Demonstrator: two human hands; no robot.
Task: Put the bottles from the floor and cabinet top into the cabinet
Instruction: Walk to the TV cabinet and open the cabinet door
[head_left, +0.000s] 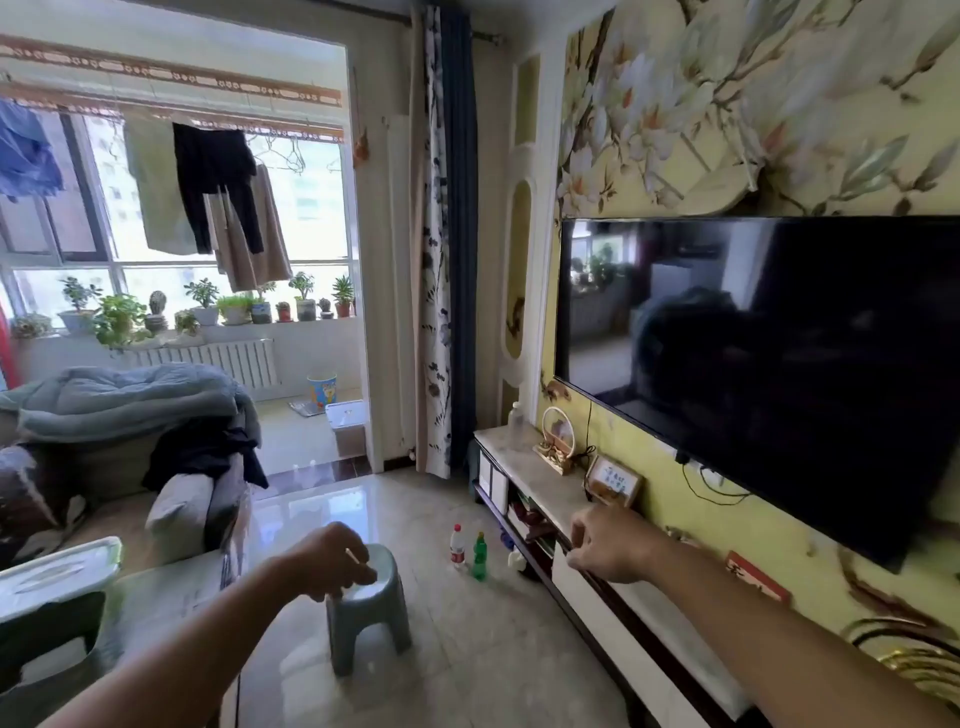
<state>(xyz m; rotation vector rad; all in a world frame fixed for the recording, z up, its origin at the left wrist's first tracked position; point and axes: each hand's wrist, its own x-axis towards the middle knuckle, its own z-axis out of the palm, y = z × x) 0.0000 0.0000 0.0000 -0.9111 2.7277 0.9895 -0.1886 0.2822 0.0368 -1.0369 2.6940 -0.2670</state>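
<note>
Two bottles stand on the floor tiles: a clear one with a red cap (457, 548) and a green one with a yellow cap (480, 558). A small white bottle (517, 560) sits against the base of the low TV cabinet (540, 480). On the cabinet's far end stands a clear bottle (516, 418). My right hand (608, 545) hovers over the cabinet's front edge, right of the floor bottles, with its fingers curled and nothing in it. My left hand (332, 564) hangs curled over a stool, with a thin pale sliver at its fingers that I cannot identify.
A grey-green plastic stool (371, 613) stands on the floor left of the bottles. The cabinet top holds a round ornament (557, 439) and a framed plaque (615, 486), and books fill its open shelf (527, 517). A TV (779, 353) hangs above. A sofa (171, 514) is at the left.
</note>
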